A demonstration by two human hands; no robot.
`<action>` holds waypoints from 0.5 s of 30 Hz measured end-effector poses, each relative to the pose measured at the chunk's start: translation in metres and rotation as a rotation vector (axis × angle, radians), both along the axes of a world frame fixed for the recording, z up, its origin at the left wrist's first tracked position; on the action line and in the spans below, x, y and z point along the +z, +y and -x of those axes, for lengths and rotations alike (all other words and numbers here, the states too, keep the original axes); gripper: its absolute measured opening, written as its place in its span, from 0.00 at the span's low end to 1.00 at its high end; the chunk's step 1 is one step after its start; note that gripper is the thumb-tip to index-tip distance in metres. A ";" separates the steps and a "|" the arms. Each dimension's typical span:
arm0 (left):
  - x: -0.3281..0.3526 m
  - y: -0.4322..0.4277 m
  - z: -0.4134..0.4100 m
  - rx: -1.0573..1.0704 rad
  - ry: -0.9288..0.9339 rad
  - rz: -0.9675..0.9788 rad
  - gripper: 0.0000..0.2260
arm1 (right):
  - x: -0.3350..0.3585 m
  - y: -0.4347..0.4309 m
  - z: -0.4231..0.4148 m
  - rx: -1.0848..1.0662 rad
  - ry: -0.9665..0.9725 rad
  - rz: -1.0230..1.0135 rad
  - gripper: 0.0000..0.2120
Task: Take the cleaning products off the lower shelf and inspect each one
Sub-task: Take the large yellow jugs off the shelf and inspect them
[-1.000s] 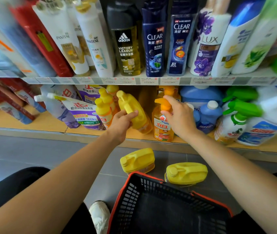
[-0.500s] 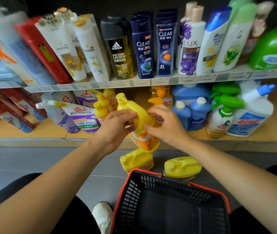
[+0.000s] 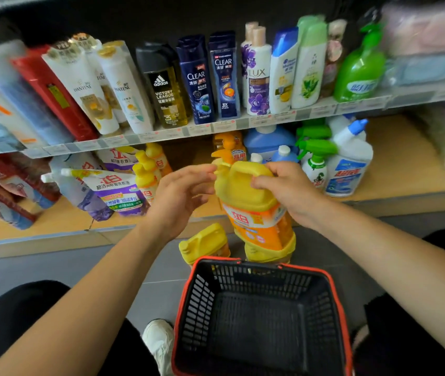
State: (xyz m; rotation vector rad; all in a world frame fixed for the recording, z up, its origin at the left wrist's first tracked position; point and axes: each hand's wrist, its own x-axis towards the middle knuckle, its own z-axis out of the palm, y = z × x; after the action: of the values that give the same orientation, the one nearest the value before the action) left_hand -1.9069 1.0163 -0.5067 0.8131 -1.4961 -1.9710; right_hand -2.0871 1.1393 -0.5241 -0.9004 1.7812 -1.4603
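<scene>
A yellow detergent jug [image 3: 251, 202] with an orange label hangs upright in front of the lower shelf [image 3: 395, 191], above the floor. My right hand [image 3: 286, 191] grips its yellow handle from the right. My left hand [image 3: 180, 196] hovers just left of the jug with fingers spread, fingertips near the cap, holding nothing. Two more yellow jugs stand on the floor below: one [image 3: 205, 245] at left, and one [image 3: 270, 253] mostly hidden behind the held jug. More yellow bottles [image 3: 145, 175] remain on the lower shelf.
A black basket with a red rim [image 3: 188, 294] sits on the floor between my knees. Refill pouches [image 3: 113, 188], blue bottles [image 3: 270, 142] and green spray bottles [image 3: 316, 156] fill the lower shelf. Shampoo bottles [image 3: 197, 80] line the upper shelf.
The yellow jug came off the lower shelf and moved toward me and down. My right hand took its handle; my left hand let go and opened beside it.
</scene>
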 end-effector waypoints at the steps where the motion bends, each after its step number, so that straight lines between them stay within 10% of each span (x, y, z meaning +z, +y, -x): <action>1: -0.003 -0.001 -0.002 0.062 -0.040 0.093 0.08 | 0.002 0.006 0.003 0.024 -0.014 -0.007 0.07; 9: -0.023 0.022 0.003 -0.283 -0.211 0.863 0.23 | 0.021 0.060 0.030 0.267 -0.137 0.039 0.03; 15: -0.019 0.033 0.019 -0.291 -0.182 0.995 0.16 | 0.022 0.081 0.041 0.406 -0.025 0.066 0.06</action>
State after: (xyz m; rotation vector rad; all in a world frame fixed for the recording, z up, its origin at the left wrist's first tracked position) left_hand -1.9257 1.0490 -0.5261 0.3336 -2.4586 -1.0457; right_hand -2.1283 1.2202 -0.5024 -1.1915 1.4331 -1.2633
